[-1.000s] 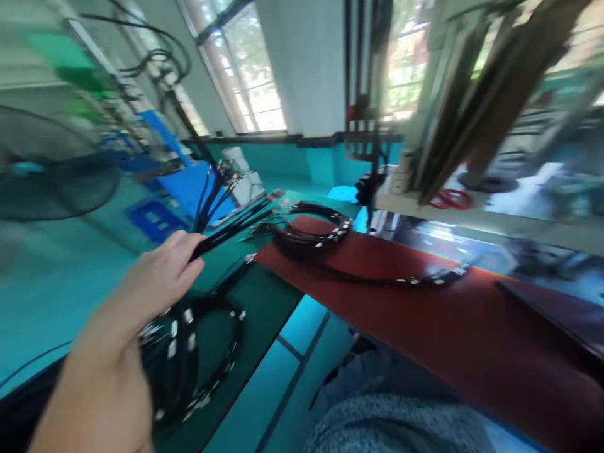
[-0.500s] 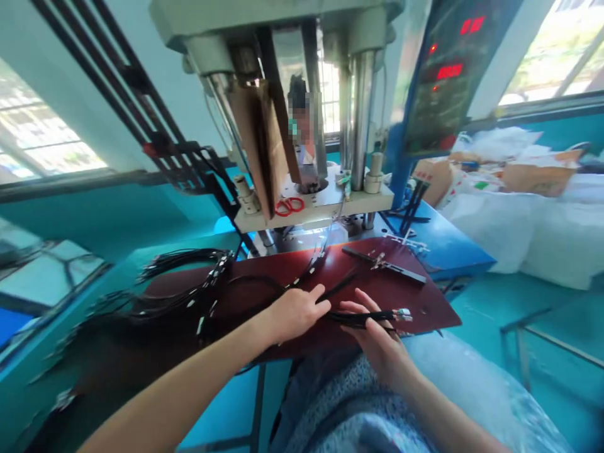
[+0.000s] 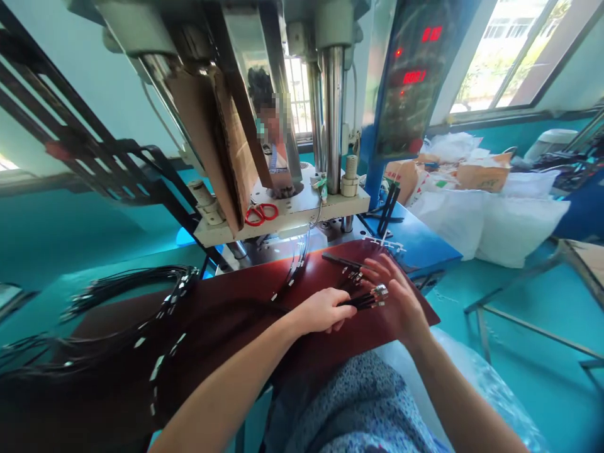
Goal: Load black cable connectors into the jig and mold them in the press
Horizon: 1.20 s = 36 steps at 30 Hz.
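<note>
My left hand [image 3: 323, 309] is closed around a bundle of black cables [image 3: 361, 302], whose silvery connector ends stick out to the right. Fingers spread, my right hand [image 3: 399, 292] is open beside those ends; whether its palm touches them I cannot tell. Just behind the bundle, more cable ends [image 3: 352, 275] lie on the dark red board [image 3: 377, 333]. Further back, a few thin cables [image 3: 293, 277] with pale tips run toward the machine. A large pile of black cables [image 3: 136, 292] spreads over the board's left side.
A press machine [image 3: 302, 204] with steel columns stands behind the board, red-handled scissors [image 3: 261, 214] on its plate. A control panel [image 3: 410, 82] shows red digits. White sacks [image 3: 500, 220] and a metal frame [image 3: 514, 333] are at right. A person [image 3: 271, 126] is beyond the machine.
My left hand has moved right and now grips the bundle near its connector ends. The right hand has come off from under the cables and risen. The view has shifted right.
</note>
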### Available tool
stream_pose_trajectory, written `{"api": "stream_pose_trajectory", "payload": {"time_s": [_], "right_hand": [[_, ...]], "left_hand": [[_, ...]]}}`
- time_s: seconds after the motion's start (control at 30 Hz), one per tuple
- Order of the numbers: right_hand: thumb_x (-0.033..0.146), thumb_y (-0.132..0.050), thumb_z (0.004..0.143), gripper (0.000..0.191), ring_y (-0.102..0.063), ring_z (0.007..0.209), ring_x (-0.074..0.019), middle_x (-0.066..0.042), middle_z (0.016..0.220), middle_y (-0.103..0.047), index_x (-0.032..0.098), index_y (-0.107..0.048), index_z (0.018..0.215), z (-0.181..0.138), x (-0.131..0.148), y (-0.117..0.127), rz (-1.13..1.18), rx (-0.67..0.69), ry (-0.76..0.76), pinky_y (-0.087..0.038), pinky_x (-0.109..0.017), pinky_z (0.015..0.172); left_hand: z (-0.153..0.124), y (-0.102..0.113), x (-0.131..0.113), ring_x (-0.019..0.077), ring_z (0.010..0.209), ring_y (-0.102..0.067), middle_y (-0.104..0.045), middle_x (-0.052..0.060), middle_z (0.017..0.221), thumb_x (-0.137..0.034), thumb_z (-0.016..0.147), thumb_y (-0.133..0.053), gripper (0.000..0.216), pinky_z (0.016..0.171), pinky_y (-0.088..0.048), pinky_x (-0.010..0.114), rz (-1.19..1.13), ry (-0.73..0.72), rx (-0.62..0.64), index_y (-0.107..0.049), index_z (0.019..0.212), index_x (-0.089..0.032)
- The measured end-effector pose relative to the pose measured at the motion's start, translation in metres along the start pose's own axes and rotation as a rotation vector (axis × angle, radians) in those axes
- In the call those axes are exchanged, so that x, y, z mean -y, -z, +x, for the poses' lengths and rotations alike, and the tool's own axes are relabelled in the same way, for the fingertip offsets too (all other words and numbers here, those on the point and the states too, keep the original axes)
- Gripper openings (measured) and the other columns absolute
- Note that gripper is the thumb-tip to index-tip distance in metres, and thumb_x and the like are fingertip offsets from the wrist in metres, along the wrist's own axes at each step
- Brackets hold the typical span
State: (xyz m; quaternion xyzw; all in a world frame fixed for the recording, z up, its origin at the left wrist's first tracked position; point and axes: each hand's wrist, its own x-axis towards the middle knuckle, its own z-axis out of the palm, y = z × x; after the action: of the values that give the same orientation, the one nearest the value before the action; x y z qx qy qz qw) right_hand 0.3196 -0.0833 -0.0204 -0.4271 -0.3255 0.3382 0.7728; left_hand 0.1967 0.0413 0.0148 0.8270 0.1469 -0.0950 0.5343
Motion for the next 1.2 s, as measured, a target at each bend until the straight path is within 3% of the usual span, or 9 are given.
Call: {"api": "stream_pose_trajectory", "payload": {"time_s": [0.13, 0.3, 0.5, 0.63, 0.73, 0.8, 0.93, 1.07, 1.2], "right_hand": [[0.045, -0.052, 0.087, 0.037, -0.044, 0.123, -0.0235, -0.003, 0.131, -0.053, 0.031, -0.056, 0.121, 0.018, 0.015, 0.009, -0.277, 0.101, -0.018, -0.032, -0.043, 0.105], [0.052, -0.049, 0.086, 0.046, -0.052, 0.115, -0.0238, -0.005, 0.124, -0.058, 0.027, -0.053, 0.125, 0.025, 0.006, -0.003, -0.363, 0.140, -0.144, -0.038, -0.042, 0.099], [0.050, -0.037, 0.089, 0.047, -0.052, 0.115, -0.0230, -0.006, 0.127, -0.056, 0.023, -0.052, 0.124, 0.033, 0.000, 0.017, -0.604, 0.187, -0.142, -0.040, -0.040, 0.098], [0.032, -0.041, 0.087, 0.042, -0.047, 0.118, -0.0258, -0.013, 0.126, -0.055, 0.013, -0.052, 0.123, 0.042, 0.010, 0.047, -1.234, 0.195, 0.000, -0.034, -0.041, 0.101], [0.009, -0.041, 0.078, 0.036, -0.055, 0.104, -0.0286, -0.018, 0.106, -0.061, 0.009, -0.057, 0.111, 0.040, 0.015, 0.057, -1.816, 0.317, 0.010, -0.042, -0.039, 0.087], [0.007, -0.041, 0.075, 0.030, -0.059, 0.090, -0.0265, -0.015, 0.094, -0.062, 0.011, -0.057, 0.098, 0.037, 0.017, 0.058, -1.970, 0.385, -0.053, -0.043, -0.034, 0.074], [0.016, -0.045, 0.072, 0.008, -0.059, 0.071, -0.0205, -0.007, 0.076, -0.061, 0.018, -0.048, 0.079, 0.031, 0.019, 0.066, -1.786, 0.359, -0.261, -0.039, -0.027, 0.059], [0.025, -0.043, 0.076, 0.009, -0.047, 0.040, -0.0125, 0.005, 0.050, -0.046, 0.022, -0.038, 0.069, 0.019, 0.014, 0.072, -1.187, 0.099, -0.425, -0.032, -0.022, 0.039], [0.051, -0.043, 0.083, 0.030, -0.039, 0.031, -0.0092, 0.008, 0.050, -0.046, 0.022, -0.041, 0.077, 0.000, -0.003, 0.048, -0.565, -0.089, -0.281, -0.027, -0.020, 0.030]], "left_hand": [[0.010, -0.001, -0.006, 0.0078, 0.041, -0.047, -0.050, -0.005, 0.052, -0.031, 0.078, -0.046, 0.017, 0.042, -0.036, 0.019, -0.030, -0.016, 0.015, -0.048, 0.069, -0.016], [0.031, -0.013, -0.016, 0.0077, 0.038, -0.044, -0.048, -0.004, 0.051, -0.025, 0.078, -0.046, 0.015, 0.039, -0.035, 0.020, -0.118, -0.074, -0.009, -0.048, 0.068, -0.015], [0.046, -0.028, 0.002, 0.0045, 0.036, -0.038, -0.047, -0.004, 0.053, -0.028, 0.078, -0.048, 0.018, 0.032, -0.027, 0.017, -0.360, -0.076, -0.040, -0.045, 0.066, -0.015], [0.044, -0.022, 0.010, 0.0019, 0.036, -0.031, -0.043, -0.007, 0.055, -0.034, 0.075, -0.054, 0.020, 0.032, -0.018, 0.014, -0.650, -0.060, -0.113, -0.043, 0.076, -0.017], [0.043, -0.017, 0.012, 0.0011, 0.036, -0.030, -0.044, -0.007, 0.056, -0.036, 0.072, -0.057, 0.024, 0.032, -0.015, 0.014, -0.732, -0.071, -0.115, -0.044, 0.078, -0.017], [0.042, -0.016, 0.013, 0.0014, 0.036, -0.031, -0.044, -0.006, 0.057, -0.037, 0.072, -0.059, 0.025, 0.032, -0.015, 0.014, -0.734, -0.089, -0.115, -0.045, 0.077, -0.017], [0.039, -0.017, 0.014, 0.0021, 0.038, -0.033, -0.047, -0.005, 0.058, -0.038, 0.071, -0.061, 0.028, 0.033, -0.018, 0.014, -0.730, -0.109, -0.130, -0.045, 0.078, -0.017], [0.038, -0.019, 0.009, 0.0022, 0.035, -0.027, -0.041, -0.008, 0.051, -0.040, 0.070, -0.061, 0.028, 0.032, -0.014, 0.015, -0.668, -0.066, -0.120, -0.046, 0.078, -0.017], [0.042, -0.024, 0.002, 0.0019, 0.036, -0.026, -0.036, -0.009, 0.046, -0.035, 0.069, -0.059, 0.023, 0.035, -0.015, 0.017, -0.486, -0.002, -0.162, -0.048, 0.068, -0.016]]}}
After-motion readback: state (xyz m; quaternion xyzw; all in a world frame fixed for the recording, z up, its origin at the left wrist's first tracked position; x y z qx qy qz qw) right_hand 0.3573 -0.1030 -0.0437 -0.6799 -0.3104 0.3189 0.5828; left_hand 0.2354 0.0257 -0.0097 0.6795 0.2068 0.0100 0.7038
